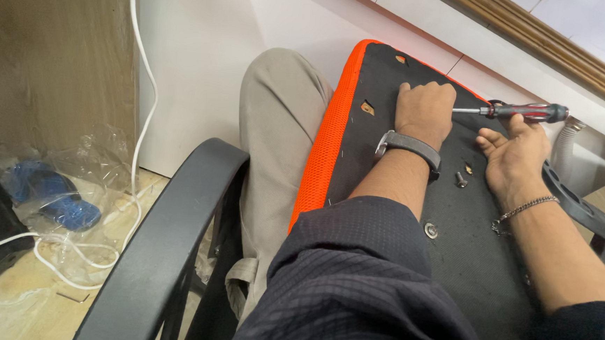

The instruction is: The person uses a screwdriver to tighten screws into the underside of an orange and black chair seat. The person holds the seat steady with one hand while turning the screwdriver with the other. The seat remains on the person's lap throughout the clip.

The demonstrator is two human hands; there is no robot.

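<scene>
head view shows your left hand (425,111) curled into a loose fist, knuckles up, fingers folded down over something you cannot see, right where the metal shaft of the screwdriver (523,111) meets the black underside of the chair seat (472,257). your right hand (517,151) lies palm up just beside it, fingers wrapped round the red and black handle of the screwdriver, which points sideways toward the left fist. whether the tip sits in a screw you cannot tell, because the left fist hides it. a dark wristband (410,146) rings your left wrist and a thin chain bracelet (524,208) hangs on your right wrist. between your two forearms a loose bolt (461,178) lies on the seat, and nearer to you a round washer (431,230) sits flat on the black panel. the seat has an orange mesh edge (321,157) along its left side and lies tilted against your knee in beige trousers (277,119). a black curved armrest (165,245) crosses the lower left of the view, and another black plastic part (583,212) pokes out behind your right wrist. further left, a white cable (141,111) runs down the white wall (205,52) and loops over the floor, near a clear plastic bag (56,190) with something blue inside it. a grey ribbed hose (564,147) stands beyond the screwdriver handle.
</scene>
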